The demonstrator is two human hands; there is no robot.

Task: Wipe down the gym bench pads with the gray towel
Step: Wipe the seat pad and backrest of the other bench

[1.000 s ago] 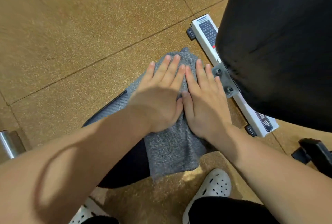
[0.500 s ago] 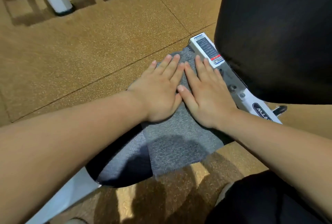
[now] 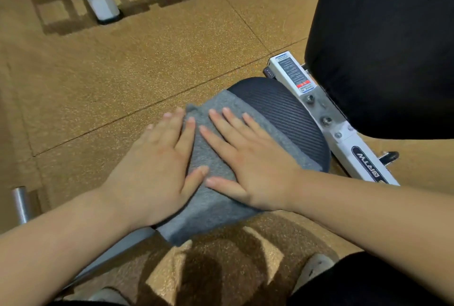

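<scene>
On the bench's small ribbed pad point(image 3: 282, 114) the towel point(image 3: 208, 217) lies draped, covering its near half and hanging over the near edge. Your left grip point(image 3: 157, 170) and right grip point(image 3: 250, 165) both press flat on it, fingers straight, grasping nothing, thumbs nearly touching. Beside the pad, the white frame point(image 3: 344, 143) carries a sticker point(image 3: 296, 76) of fine print too small to read, with a red band, and a dark oval logo point(image 3: 366, 160) whose upside-down letters you cannot make out. A large black pad point(image 3: 380, 47) looms at right.
</scene>
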